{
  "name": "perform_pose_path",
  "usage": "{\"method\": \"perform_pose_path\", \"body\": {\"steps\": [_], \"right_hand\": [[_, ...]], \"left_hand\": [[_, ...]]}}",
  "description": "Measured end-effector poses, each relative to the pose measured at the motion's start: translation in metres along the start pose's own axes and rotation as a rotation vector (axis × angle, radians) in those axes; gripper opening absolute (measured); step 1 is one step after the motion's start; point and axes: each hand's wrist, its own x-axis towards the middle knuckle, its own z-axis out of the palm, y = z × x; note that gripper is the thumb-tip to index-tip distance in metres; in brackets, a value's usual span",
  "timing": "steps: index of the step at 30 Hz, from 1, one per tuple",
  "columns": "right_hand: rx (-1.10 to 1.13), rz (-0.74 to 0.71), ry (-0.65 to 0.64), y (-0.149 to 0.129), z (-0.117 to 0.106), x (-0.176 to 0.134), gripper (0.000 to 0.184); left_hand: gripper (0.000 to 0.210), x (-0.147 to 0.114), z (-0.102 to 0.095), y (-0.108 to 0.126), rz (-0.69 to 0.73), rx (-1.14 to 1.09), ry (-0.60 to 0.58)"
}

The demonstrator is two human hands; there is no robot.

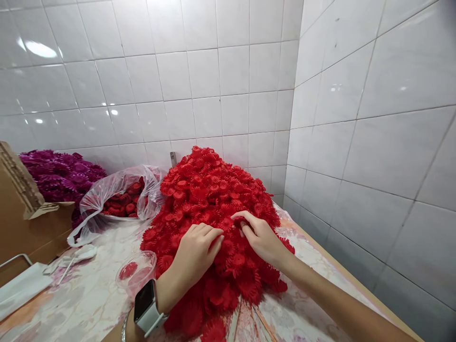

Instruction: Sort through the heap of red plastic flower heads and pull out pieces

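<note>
A big heap of red artificial flowers (213,190) with fringed petals rises in front of me. My right hand (261,237) is closed over the right part of the heap, a dark red flower piece (242,221) between its thumb and fingers. To its left, my left hand (199,247) hovers over or touches the flowers. Its fingers are curled toward the thumb, and what they pinch, if anything, is hidden. Beside my left wrist stands a clear plastic tub (137,270) with something red in it.
Left of the heap lies a clear plastic bag (92,199) holding dark red pieces (126,202). Purple artificial flowers (64,173) are piled behind a cardboard box (35,223). A patterned cloth (85,294) covers the table. Tiled walls (377,142) close off the back and right.
</note>
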Motion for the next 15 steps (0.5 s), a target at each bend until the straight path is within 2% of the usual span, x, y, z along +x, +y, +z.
{"method": "perform_pose_path", "body": {"steps": [3,7,15], "right_hand": [[0.009,-0.032,0.001,-0.002,0.001,-0.002,0.026],[0.047,-0.021,-0.03,-0.004,0.003,-0.004,0.027],[-0.001,-0.071,-0.045,-0.012,0.008,-0.011,0.023]], "left_hand": [[0.015,-0.001,0.0,0.001,-0.055,-0.047,0.045],[0.016,-0.001,-0.003,0.004,-0.176,-0.245,0.056],[0.013,0.001,-0.008,0.018,-0.396,-0.685,-0.018]]}}
